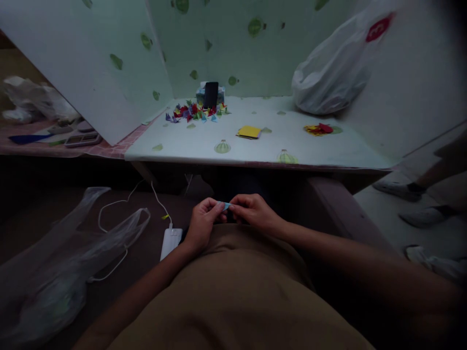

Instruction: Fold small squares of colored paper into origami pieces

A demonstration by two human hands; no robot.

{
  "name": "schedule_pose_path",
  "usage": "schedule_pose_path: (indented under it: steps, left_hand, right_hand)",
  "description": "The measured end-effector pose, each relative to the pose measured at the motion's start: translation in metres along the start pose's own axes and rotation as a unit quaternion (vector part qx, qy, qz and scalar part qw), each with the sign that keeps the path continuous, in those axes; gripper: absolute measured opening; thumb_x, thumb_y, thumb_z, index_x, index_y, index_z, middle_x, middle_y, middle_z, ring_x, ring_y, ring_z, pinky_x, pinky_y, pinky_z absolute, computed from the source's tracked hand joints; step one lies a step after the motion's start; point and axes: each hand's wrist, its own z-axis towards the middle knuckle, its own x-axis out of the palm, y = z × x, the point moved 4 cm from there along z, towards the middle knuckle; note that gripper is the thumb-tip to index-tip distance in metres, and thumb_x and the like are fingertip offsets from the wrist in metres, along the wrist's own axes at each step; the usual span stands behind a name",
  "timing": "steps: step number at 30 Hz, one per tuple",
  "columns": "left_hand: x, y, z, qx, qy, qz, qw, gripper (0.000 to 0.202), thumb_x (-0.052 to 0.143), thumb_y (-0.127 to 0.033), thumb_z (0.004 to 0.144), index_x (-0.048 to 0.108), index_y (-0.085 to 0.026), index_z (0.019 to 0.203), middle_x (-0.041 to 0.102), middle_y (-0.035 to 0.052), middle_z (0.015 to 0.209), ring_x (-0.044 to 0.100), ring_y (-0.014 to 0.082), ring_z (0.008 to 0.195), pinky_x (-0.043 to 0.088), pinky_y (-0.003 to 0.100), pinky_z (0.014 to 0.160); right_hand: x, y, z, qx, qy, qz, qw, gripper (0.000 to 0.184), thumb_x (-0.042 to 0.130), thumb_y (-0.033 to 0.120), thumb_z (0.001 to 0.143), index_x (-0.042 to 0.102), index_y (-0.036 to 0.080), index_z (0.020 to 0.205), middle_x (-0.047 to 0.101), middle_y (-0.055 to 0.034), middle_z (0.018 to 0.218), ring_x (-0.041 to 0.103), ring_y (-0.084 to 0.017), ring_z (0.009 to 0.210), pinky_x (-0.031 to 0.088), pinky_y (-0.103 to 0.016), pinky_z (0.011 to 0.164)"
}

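Low over my lap, my left hand (204, 221) and my right hand (253, 212) meet and pinch a small light-blue piece of paper (225, 205) between their fingertips. Both hands are closed on it. On the table above lie a heap of small folded coloured paper pieces (193, 113), a stack of yellow paper squares (249, 131) and a little pile of red and yellow pieces (319, 129).
A black phone (210, 94) leans on a box at the table's back. A white plastic bag (333, 73) sits at the right. Beside my left hand lie a white power bank (170, 242) with cable and a clear plastic bag (73, 257). Another person's feet (412, 194) stand right.
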Motion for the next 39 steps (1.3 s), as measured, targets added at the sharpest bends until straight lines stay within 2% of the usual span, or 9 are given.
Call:
schedule_pose_path:
  steps: [7,15,21,29,33,36,39]
  left_hand:
    - [0.000,0.000,-0.001,0.002,0.001,0.006,1.000,0.022,0.071,-0.034,0.079,0.060,-0.015,0.072,0.063,-0.0013,0.067,0.054,0.0082,0.057,0.042,0.022,0.059]
    - [0.001,-0.003,-0.002,0.024,-0.003,0.025,0.999,0.022,0.070,-0.035,0.079,0.062,-0.015,0.074,0.063,-0.0013,0.067,0.055,0.0088,0.057,0.043,0.022,0.060]
    - [0.002,-0.005,-0.002,0.025,-0.013,0.051,0.998,0.023,0.071,-0.036,0.077,0.063,-0.014,0.074,0.063,-0.0013,0.066,0.055,0.0091,0.057,0.043,0.022,0.058]
    - [0.005,-0.003,-0.002,0.028,0.010,0.056,0.998,0.023,0.069,-0.036,0.079,0.063,-0.014,0.074,0.065,0.0004,0.068,0.057,0.0103,0.058,0.044,0.023,0.060]
    - [0.004,0.003,0.000,0.000,0.031,0.031,0.999,0.026,0.065,-0.040,0.083,0.064,-0.015,0.077,0.066,0.0013,0.072,0.059,0.0106,0.060,0.046,0.023,0.062]
    - [0.004,0.005,0.002,-0.015,0.043,0.015,0.999,0.030,0.061,-0.045,0.085,0.064,-0.016,0.082,0.065,0.0014,0.075,0.060,0.0108,0.060,0.047,0.024,0.061]
    - [0.006,0.003,0.001,-0.013,0.071,0.045,0.996,0.029,0.066,-0.044,0.082,0.063,-0.015,0.080,0.063,-0.0001,0.069,0.058,0.0098,0.056,0.045,0.022,0.058]
  right_hand:
    - [0.000,0.000,0.000,0.016,0.001,0.013,1.000,0.023,0.059,0.035,0.085,0.068,0.014,0.080,0.061,-0.0003,0.061,0.054,-0.009,0.052,0.039,-0.020,0.048]
    - [0.002,-0.004,0.001,0.071,0.027,0.117,0.990,0.027,0.065,0.040,0.080,0.063,0.014,0.074,0.060,0.0019,0.058,0.054,-0.008,0.046,0.041,-0.021,0.047]
    - [0.002,-0.003,0.002,0.023,0.045,0.079,0.996,0.029,0.062,0.043,0.084,0.062,0.013,0.083,0.063,-0.0003,0.067,0.057,-0.009,0.054,0.044,-0.022,0.052]
    - [0.002,-0.001,0.003,0.044,0.038,0.076,0.995,0.022,0.060,0.036,0.083,0.058,0.015,0.074,0.059,0.0024,0.060,0.053,-0.008,0.047,0.041,-0.021,0.047]
    - [-0.002,0.000,0.004,0.053,0.038,0.052,0.996,0.020,0.059,0.033,0.083,0.057,0.016,0.073,0.058,0.0031,0.059,0.053,-0.008,0.046,0.038,-0.020,0.046]
    - [-0.004,-0.002,0.006,0.046,0.038,0.033,0.998,0.019,0.058,0.032,0.083,0.058,0.016,0.073,0.058,0.0026,0.059,0.054,-0.008,0.046,0.038,-0.020,0.046]
    - [-0.005,-0.001,0.006,0.023,0.044,-0.004,0.999,0.018,0.058,0.029,0.082,0.059,0.016,0.071,0.058,0.0018,0.058,0.053,-0.009,0.048,0.037,-0.021,0.047]
